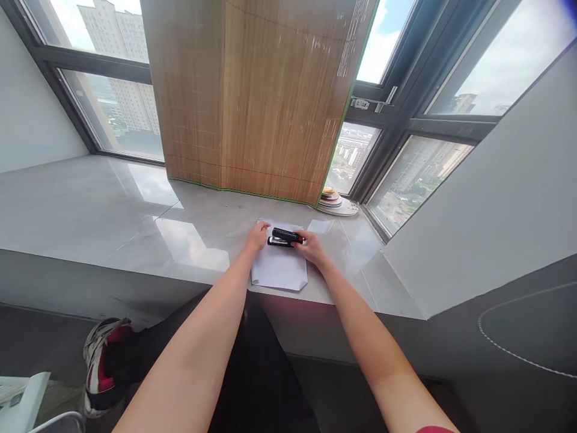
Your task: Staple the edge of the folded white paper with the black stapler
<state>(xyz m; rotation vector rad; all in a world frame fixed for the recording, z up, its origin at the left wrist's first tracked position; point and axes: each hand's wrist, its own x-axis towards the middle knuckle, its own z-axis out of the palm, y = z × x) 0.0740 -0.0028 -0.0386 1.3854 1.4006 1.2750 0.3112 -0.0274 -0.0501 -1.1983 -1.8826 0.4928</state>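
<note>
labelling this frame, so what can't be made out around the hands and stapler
Head view: how many sheets of paper; edges too small.
Head view: the paper beneath the stapler and right hand; they cover it.
Head view: exact grip of the left hand; too small.
Head view: round stack, partly behind the blind.
Head view: white object, cut off by left edge.

The right hand (310, 245) is covering one end of the black stapler (287, 234), which is hiding part of the white paper (279, 269) from view. The bamboo blind (252, 102) is running past the top edge and masking the left side of the stacked discs (332, 201). A red sleeve (435, 429) and an unidentifiable white object (36, 392) are being cropped below.
</note>
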